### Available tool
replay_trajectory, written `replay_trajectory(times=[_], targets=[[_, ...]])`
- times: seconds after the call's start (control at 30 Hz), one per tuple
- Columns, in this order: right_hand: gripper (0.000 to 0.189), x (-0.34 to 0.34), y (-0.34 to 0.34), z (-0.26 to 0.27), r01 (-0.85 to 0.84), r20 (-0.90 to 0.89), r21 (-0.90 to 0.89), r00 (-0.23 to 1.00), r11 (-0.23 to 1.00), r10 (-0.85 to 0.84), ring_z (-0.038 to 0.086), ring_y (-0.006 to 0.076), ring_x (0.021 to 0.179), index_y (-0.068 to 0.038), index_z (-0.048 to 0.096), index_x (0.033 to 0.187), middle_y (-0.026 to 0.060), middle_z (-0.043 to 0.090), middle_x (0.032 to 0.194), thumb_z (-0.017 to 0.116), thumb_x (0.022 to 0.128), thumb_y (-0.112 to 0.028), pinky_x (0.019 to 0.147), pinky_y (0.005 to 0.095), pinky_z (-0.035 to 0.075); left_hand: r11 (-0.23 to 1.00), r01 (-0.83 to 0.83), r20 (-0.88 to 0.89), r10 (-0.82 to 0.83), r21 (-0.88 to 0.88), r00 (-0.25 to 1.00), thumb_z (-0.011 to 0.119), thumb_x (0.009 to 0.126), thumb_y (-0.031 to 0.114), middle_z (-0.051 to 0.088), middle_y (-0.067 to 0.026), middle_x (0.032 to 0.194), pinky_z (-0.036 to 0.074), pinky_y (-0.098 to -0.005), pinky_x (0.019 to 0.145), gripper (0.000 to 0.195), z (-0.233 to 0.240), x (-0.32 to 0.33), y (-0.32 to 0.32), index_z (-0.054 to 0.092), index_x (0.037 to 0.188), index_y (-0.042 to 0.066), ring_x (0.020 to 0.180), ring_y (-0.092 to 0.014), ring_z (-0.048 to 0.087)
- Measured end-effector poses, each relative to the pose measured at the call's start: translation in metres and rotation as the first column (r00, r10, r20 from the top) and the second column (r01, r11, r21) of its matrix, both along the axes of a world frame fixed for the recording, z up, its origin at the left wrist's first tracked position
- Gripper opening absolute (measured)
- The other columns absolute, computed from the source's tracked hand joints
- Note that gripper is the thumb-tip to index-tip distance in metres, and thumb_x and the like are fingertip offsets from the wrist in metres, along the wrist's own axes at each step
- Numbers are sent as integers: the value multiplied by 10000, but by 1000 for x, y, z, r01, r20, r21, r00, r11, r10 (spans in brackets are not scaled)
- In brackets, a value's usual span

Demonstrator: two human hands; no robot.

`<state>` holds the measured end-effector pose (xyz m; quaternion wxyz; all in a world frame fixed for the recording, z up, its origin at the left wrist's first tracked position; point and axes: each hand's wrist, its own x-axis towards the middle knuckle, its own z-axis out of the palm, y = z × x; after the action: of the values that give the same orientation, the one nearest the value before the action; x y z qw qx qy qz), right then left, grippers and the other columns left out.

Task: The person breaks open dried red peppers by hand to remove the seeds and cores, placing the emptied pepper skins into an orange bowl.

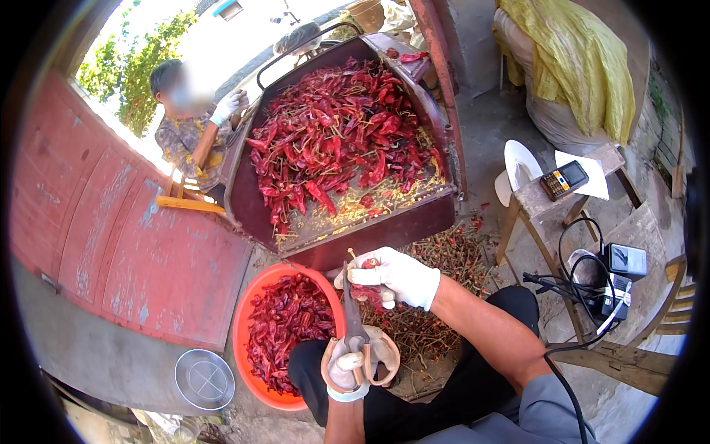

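My left hand (355,363), in a whitish glove, holds scissors (354,327) with wrapped handles. Their blades point up, close together, beside my other hand. My right hand (391,277), in a white glove, holds dried red chili peppers (367,294); a pale stem sticks up above its fingers. An orange basin (239,344) with red chilies (288,327) stands left of my hands. Beyond them, a large metal cart bed (377,222) bears a heap of long-stemmed red chilies (333,127). Cut stems (432,322) lie on the ground below my right forearm.
Another person (194,127) with gloved hands sits at the cart's left side. A round sieve (205,379) lies at lower left. At right, a wooden bench (535,200) bears a handheld device (564,179); black cables (577,277) and small boxes lie nearer me.
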<state>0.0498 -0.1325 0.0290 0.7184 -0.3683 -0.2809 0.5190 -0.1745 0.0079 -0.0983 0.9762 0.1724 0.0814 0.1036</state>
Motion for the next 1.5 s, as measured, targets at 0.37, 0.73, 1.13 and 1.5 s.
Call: replay_trajectory(times=[0.37,0.73,1.13,1.5], targets=[[231,10,6,-4,507,359,-243,839,827,-409,495,72,472,-31,680,919,17,597,632,656,932,-260,467,266,421,587,46,-187,182,809,965,670,891,206,618,-127,685,456,-285,472,360,86,8,-36,597,1010,-126,470,-172,537],[266,-8,20,-22,639,940,-9,268,769,-212,680,364,841,-76,622,1015,162,695,845,654,879,-303,745,456,526,-204,66,56,540,977,840,769,832,48,672,-25,794,498,-236,662,259,152,81,-37,694,1073,-9,705,-66,580],[330,-12,15,-24,489,983,8,158,873,-97,669,400,770,-16,535,1147,208,673,820,614,877,-189,672,460,529,-301,221,-48,491,928,870,654,907,46,662,-34,788,495,-248,657,204,125,104,-11,655,1077,-65,718,-90,595],[172,-13,18,-7,322,512,-212,841,923,-175,599,116,571,-11,610,1098,79,642,769,567,975,-123,536,290,496,-74,84,-22,604,994,797,689,893,83,665,-61,761,473,-262,594,172,117,85,1,675,1031,-18,633,-84,557]])
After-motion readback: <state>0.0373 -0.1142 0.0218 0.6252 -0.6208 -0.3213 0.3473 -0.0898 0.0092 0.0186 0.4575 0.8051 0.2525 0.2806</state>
